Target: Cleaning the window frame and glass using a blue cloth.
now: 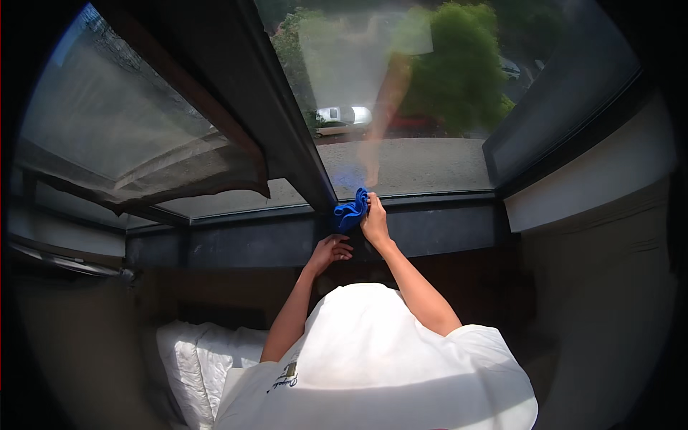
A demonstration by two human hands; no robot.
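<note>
My right hand [375, 217] grips a bunched blue cloth [352, 208]. The cloth sits at the lower left corner of a window pane [414, 161], close to the dark upright of the frame [293, 118]. Below and to the left, my left hand [329, 252] is at the front edge of the dark window sill [446, 226], its fingers loosely bent and apart, holding nothing. Whether it rests on the sill I cannot tell. A faint reflection of the arm and of the blue cloth shows in the glass.
A second window section [134, 113] with a brown-edged sash lies to the left. White wall [586, 183] borders the frame at right. White quilted bedding [199, 355] is at lower left. Outside, beyond the glass, are a ledge [430, 156], parked cars and a green tree [457, 70].
</note>
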